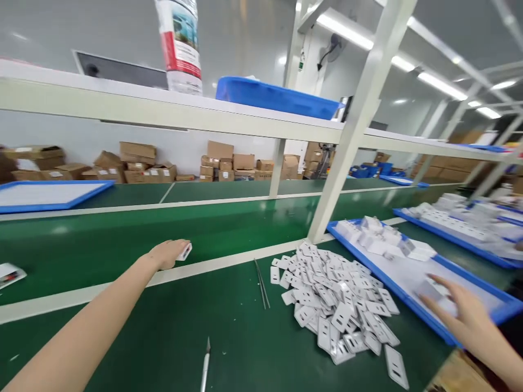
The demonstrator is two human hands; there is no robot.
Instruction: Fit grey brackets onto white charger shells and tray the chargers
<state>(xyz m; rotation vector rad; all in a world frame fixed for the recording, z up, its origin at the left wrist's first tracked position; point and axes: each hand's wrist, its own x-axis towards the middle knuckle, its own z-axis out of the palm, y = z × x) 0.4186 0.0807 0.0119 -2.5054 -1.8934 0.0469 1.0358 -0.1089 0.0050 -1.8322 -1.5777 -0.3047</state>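
Note:
My left hand (166, 255) reaches over the green conveyor belt, its fingers closed on a small white plastic housing (185, 252) that shows only at the fingertips. At the right, my right hand (466, 313) is over the blue-rimmed tray (392, 286). Its thumb and fingers are around a white plastic box (433, 289), blurred by motion. Between the hands lies a heap of flat white cover plates (335, 299) with dark slots. Tweezers (262, 284) rest left of the heap, and a craft knife (206, 365) lies at the front.
More white boxes (379, 237) sit at the tray's far end. Another loaded tray (453, 228) stands beyond. A white post (347, 141) rises behind the heap and carries an overhead shelf (134, 106). A white part (10, 275) lies on the belt at far left.

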